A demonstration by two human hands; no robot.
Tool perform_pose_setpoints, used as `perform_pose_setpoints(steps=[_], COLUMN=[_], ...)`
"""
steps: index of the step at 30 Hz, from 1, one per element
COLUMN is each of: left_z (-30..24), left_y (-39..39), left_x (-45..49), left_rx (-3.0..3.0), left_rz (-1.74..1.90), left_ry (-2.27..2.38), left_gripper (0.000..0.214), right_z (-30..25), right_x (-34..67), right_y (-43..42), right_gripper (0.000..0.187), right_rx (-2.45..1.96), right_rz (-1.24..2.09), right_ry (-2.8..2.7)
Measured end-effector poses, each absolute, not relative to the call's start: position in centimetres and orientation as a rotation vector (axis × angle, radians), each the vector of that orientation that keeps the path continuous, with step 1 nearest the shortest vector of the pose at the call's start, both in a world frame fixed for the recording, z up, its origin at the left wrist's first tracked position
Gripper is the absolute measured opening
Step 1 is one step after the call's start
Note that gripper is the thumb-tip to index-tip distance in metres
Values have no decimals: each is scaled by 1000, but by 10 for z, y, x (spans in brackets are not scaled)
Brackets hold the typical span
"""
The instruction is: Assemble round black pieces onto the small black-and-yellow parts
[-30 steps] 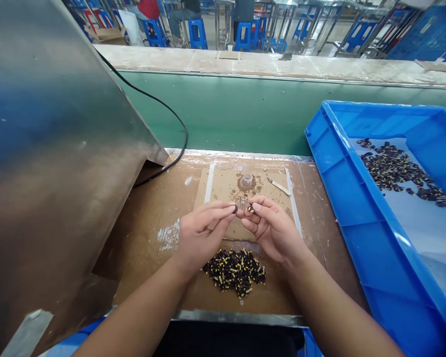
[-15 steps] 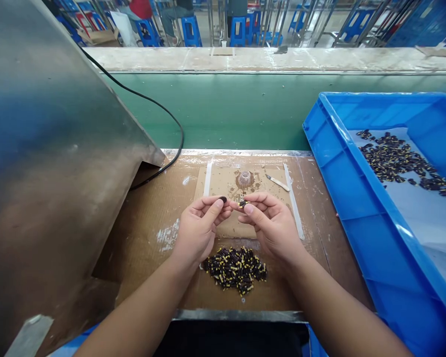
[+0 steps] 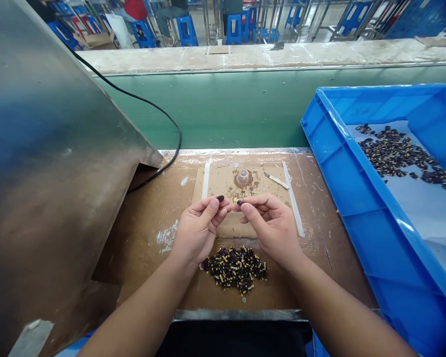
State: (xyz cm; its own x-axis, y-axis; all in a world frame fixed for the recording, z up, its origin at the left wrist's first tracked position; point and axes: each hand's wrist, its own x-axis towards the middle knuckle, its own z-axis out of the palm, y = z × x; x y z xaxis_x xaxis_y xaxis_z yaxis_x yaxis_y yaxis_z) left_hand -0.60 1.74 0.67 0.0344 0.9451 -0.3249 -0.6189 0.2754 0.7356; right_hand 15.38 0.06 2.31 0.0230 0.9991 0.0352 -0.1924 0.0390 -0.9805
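Observation:
Between the thumb and index finger of my left hand [image 3: 200,223] is a small dark oval piece [image 3: 220,198]. My right hand [image 3: 269,220] pinches a small black-and-yellow piece [image 3: 239,202], partly covered by the fingertips. Both hands are close together above a cardboard sheet [image 3: 223,228], fingertips nearly meeting. Just in front of my body, below the hands, lies a pile of small black-and-yellow pieces [image 3: 236,270]. Beyond the hands stands a small clear cup [image 3: 243,177] in a brown stain, with a light-handled knife [image 3: 276,180] to its right.
A blue crate [image 3: 353,198] on the right holds many dark-and-yellow pieces [image 3: 401,153] on white sheeting. On the left a large metal housing [image 3: 59,148] rises, with a black cable [image 3: 148,101] looping beside it. Behind the worktop runs a green surface [image 3: 223,109].
The black-and-yellow piece in my right hand has turned, so less yellow shows. Both hands stay almost in place. The view has shifted slightly.

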Motion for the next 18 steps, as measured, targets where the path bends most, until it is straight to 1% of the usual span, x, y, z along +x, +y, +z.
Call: perform_pose_setpoints(steps=[6, 11, 18], left_z=[10, 13, 17], left_y=[17, 15, 11], left_x=[-6, -6, -4], left_rx=[432, 471, 542], left_rz=[1282, 1295, 1306], left_ry=[870, 840, 837], left_gripper=[20, 19, 19], right_z=[21, 18, 17], right_x=[151, 148, 150], right_y=[-1, -6, -7], right_gripper=[12, 24, 28], right_rx=[-1089, -1041, -1048], right_rz=[1164, 1163, 931], right_ry=[-1153, -1262, -1421])
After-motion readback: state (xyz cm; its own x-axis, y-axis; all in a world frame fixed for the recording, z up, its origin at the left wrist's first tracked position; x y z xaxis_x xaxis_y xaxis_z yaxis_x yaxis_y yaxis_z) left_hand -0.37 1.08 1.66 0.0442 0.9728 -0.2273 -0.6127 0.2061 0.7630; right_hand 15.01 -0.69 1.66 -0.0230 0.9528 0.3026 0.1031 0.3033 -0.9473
